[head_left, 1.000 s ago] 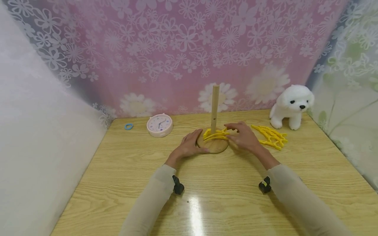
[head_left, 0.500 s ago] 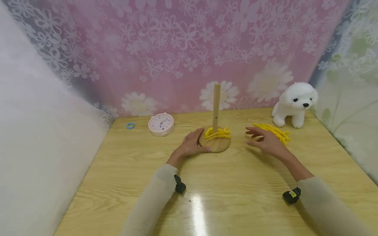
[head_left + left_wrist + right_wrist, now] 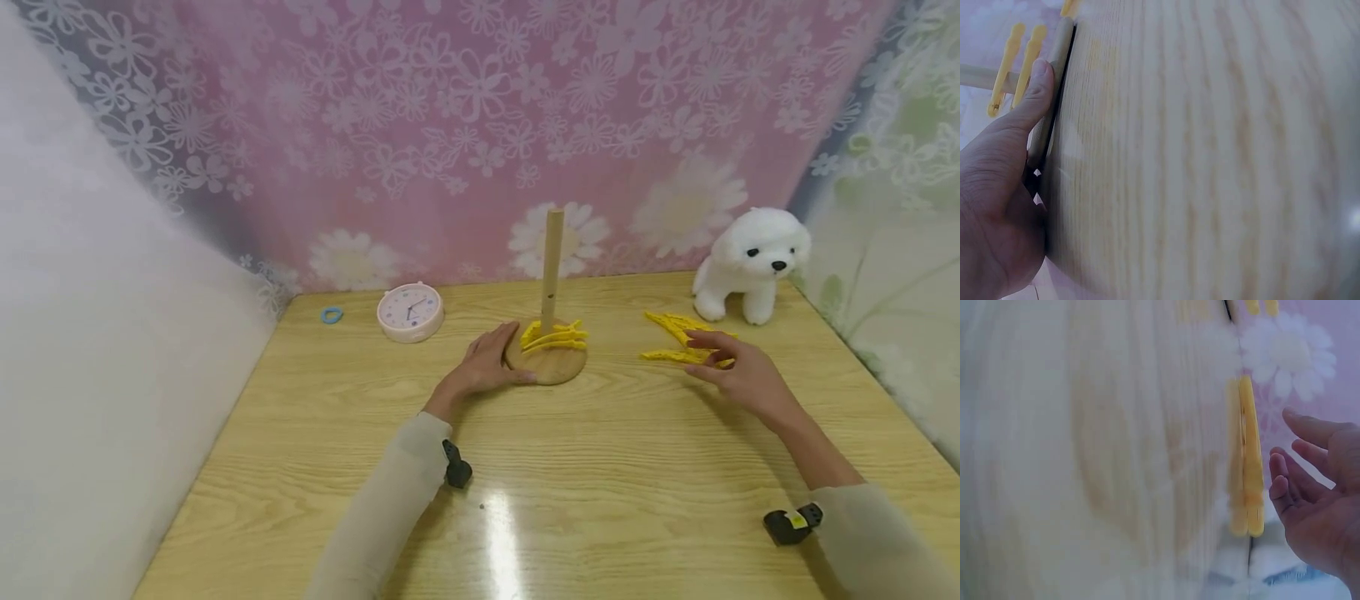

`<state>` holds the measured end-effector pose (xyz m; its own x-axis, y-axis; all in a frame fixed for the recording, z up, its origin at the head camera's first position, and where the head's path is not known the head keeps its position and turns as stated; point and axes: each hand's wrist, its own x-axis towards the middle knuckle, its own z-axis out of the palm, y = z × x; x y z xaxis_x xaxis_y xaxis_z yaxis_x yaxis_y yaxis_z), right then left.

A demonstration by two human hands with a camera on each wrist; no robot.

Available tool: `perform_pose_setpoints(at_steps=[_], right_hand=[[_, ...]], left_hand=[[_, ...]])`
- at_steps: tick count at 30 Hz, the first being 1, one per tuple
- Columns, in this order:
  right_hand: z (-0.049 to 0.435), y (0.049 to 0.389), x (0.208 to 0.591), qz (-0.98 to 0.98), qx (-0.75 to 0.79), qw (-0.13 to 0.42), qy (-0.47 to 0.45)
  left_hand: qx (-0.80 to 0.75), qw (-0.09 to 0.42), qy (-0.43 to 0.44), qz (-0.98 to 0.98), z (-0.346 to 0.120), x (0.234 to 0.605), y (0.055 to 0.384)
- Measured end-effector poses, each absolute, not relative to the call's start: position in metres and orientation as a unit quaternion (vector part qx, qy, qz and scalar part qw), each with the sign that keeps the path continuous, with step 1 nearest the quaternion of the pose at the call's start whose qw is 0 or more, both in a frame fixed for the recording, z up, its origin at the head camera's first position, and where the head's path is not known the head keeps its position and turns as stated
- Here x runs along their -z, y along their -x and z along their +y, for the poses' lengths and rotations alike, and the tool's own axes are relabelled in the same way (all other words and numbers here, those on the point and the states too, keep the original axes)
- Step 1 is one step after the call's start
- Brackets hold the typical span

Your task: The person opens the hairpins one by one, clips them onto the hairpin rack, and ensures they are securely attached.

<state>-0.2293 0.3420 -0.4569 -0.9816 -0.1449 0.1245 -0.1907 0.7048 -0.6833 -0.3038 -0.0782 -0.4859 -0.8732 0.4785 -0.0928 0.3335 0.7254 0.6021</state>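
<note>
A wooden stand has a round base (image 3: pixel 553 372) and an upright post (image 3: pixel 552 267). Yellow lattice-like plastic pieces (image 3: pixel 557 339) sit low around the post; the left wrist view shows two yellow pieces (image 3: pixel 1005 72) one above the other. My left hand (image 3: pixel 483 367) holds the base's left edge, thumb at the front, other fingers reaching behind. To the right, my right hand (image 3: pixel 742 379) hovers by loose yellow plastic pieces (image 3: pixel 667 356) on the table, partly covering them. Its fingers are loosely bent and, in the right wrist view, stand apart from a yellow piece (image 3: pixel 1251 456).
On the wood-grain table (image 3: pixel 600 483), a pink alarm clock (image 3: pixel 410 312) and a small blue ring (image 3: pixel 332 315) lie at the back left. A white plush dog (image 3: pixel 753 262) stands at the back right. Behind hangs a pink flowered cloth (image 3: pixel 450 150).
My right hand let go of the yellow pieces at the post and moved right to the loose ones. My left hand stays on the base.
</note>
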Motion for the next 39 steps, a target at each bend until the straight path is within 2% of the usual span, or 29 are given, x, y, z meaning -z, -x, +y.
perform_pose_setpoints(at_steps=[9, 19, 32, 39], right_hand=[[0.366, 0.232, 0.463, -0.926, -0.373, -0.006, -0.061], [0.364, 0.231, 0.467, -0.922, -0.377, -0.044, -0.074], [0.359, 0.230, 0.469, -0.943, -0.311, -0.017, -0.116], [0.357, 0.229, 0.466, -0.937, -0.334, -0.030, -0.096]], left_hand=[[-0.303, 0.116, -0.223, 0.919, -0.080, 0.484, 0.304], [-0.304, 0.113, -0.226, 0.918, -0.079, 0.484, 0.303], [-0.303, 0.116, -0.221, 0.920, -0.079, 0.485, 0.302], [-0.305, 0.116, -0.224, 0.918, -0.079, 0.484, 0.302]])
